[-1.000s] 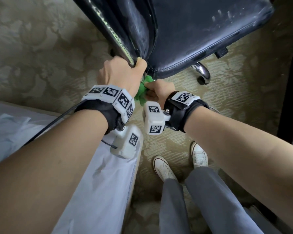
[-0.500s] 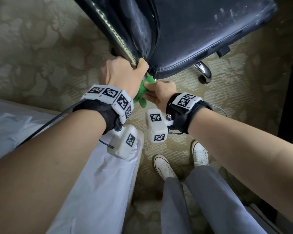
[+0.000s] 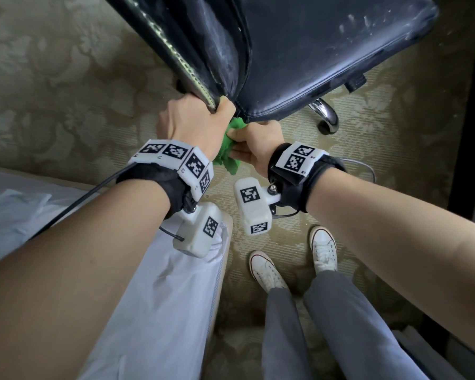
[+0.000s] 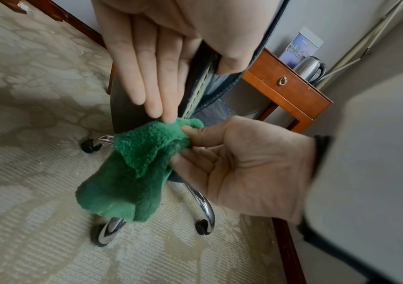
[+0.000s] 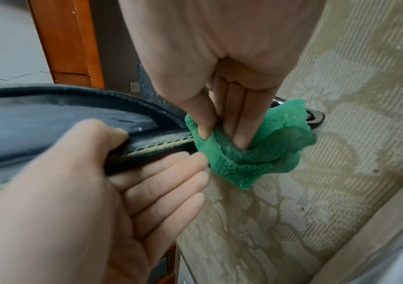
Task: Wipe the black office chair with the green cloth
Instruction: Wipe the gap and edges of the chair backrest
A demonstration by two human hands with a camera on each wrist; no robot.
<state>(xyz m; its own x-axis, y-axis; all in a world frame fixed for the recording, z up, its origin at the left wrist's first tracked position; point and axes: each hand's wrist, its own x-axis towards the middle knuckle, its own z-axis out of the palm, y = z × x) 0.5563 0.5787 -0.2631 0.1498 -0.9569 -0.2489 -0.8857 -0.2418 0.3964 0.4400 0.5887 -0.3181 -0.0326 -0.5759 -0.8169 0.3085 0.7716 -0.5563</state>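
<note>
right hand (image 3: 254,145) pinches green cloth (image 3: 226,152) | left hand (image 3: 195,120) grips chair (image 3: 327,50) edge beside it

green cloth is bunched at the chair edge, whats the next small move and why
Probably slide the green terry cloth, pinched in the right hand, along the pale stitched seam of the black leather office chair. The left hand grips that edge beside it, and the seam looks dusty.

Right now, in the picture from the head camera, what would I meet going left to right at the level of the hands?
Patterned carpet → left hand gripping the chair back edge → green cloth → right hand pinching it → chrome chair leg.
</note>
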